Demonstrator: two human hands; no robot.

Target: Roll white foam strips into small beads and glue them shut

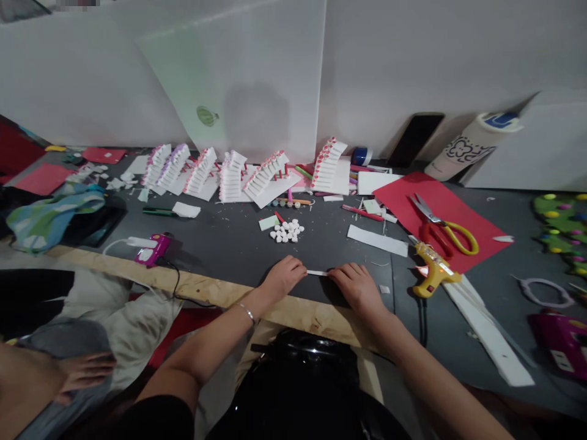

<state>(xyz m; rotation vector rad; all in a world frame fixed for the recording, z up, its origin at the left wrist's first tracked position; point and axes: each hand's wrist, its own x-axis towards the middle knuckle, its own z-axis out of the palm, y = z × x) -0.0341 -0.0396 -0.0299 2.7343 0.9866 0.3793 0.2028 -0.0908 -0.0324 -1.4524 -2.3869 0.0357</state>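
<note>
A thin white strip (317, 273) lies level near the table's front edge, pinched at its two ends. My left hand (285, 276) is closed on the strip's left end, with a bracelet on that wrist. At the other end, the fingers of my right hand (360, 286) are closed on the strip, hiding its tip. Just beyond it sits a pile of small white pieces (287, 231), beside a pale green card (268, 223). Farther right rests a wider white strip (378, 240). A small pale square (384, 289) lies right of my right hand.
Several white stair-like models with red or purple beads (270, 174) stand along the wall. Rightward are a yellow glue gun (431, 272), scissors (447, 229) on red paper (394, 198), and a tumbler (472, 146). A purple power socket (153, 249) and another person's hand (87, 373) are leftward.
</note>
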